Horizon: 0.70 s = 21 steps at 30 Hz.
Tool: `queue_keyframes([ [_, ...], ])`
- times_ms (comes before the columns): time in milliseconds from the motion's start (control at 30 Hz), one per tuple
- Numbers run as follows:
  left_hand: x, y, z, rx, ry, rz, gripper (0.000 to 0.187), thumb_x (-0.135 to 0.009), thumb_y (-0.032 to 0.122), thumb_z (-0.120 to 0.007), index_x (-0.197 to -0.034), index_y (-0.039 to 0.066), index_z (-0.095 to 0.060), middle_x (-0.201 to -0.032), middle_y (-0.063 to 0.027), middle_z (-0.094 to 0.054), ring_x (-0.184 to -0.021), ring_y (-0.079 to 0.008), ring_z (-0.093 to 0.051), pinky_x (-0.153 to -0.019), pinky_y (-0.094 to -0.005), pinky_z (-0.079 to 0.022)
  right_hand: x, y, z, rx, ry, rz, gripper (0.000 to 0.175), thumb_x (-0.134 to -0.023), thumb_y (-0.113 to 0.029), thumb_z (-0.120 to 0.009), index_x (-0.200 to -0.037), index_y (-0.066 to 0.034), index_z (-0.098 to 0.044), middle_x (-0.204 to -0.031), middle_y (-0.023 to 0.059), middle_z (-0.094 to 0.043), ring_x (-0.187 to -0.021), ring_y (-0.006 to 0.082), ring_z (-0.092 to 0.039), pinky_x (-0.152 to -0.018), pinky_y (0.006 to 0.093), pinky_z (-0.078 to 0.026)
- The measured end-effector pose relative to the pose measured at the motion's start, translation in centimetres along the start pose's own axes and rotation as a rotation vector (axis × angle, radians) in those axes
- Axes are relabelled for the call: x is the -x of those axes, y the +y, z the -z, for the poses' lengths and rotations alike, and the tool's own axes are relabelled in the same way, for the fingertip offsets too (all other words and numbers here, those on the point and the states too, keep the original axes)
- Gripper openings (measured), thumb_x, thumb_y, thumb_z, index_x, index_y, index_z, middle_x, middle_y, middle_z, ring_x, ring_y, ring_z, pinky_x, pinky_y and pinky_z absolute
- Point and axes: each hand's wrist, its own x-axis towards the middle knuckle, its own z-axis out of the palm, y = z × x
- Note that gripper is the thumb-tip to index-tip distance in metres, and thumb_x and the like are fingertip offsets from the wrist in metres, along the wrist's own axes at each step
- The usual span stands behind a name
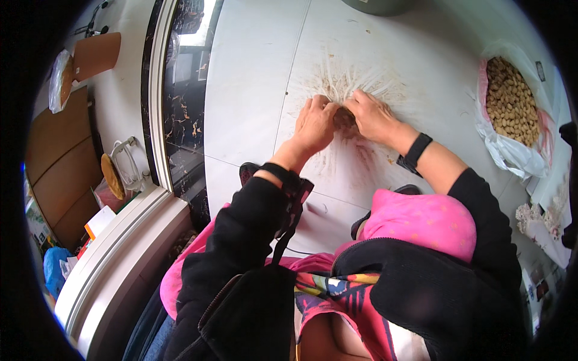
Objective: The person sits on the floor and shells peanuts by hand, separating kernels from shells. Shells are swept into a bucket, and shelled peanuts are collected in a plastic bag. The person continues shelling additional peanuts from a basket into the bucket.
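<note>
My left hand (pixel 316 121) and my right hand (pixel 371 116) are close together near the upper middle of the view, fingertips curled down over a small dark brownish thing (pixel 344 118) low over the white tiled floor (pixel 244 104). What that thing is, I cannot tell; the fingers hide much of it. Whitish streaks and brownish smears spread out over the tiles around both hands. Both wrists wear black bands.
At the right stands a white plastic sack (pixel 508 158) filled with nuts in their shells (pixel 510 101). A grey-green round container (pixel 379 5) is at the top edge. A raised white door track (pixel 131 234) and dark marbled stone strip (pixel 185 117) run along the left. Dried flowers (pixel 537 221) lie lower right.
</note>
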Motion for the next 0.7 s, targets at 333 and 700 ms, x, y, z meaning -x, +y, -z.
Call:
queue_keyframes([
  [333, 3.5, -1.8, -3.0, 0.413, 0.144, 0.327, 0.033, -0.076, -0.005, -0.054, -0.109, -0.002, -0.052, -0.098, -0.0170, -0.053, -0.085, -0.0264, -0.057, -0.072, -0.0334, -0.051, 4.6, -1.9, -0.7, -0.027, -0.054, -0.209, 0.083, -0.067, -0.010, -0.079, -0.134, -0.0052, -0.031, -0.112, 0.0196, -0.041, -0.090, 0.0407, -0.058, -0.074, 0.0462, -0.052],
  [700, 1.8, 0.3, -3.7, 0.873, 0.018, 0.400, 0.027, -0.082, -0.009, -0.046, -0.106, -0.009, -0.056, -0.096, -0.0142, -0.064, -0.091, -0.0207, -0.063, -0.083, -0.0304, -0.051, 0.8, -2.3, -3.7, -0.058, 0.054, -0.078, 0.046, -0.078, -0.003, -0.062, -0.120, -0.0022, -0.042, -0.107, 0.0214, -0.046, -0.078, 0.0432, -0.062, -0.069, 0.0495, -0.053],
])
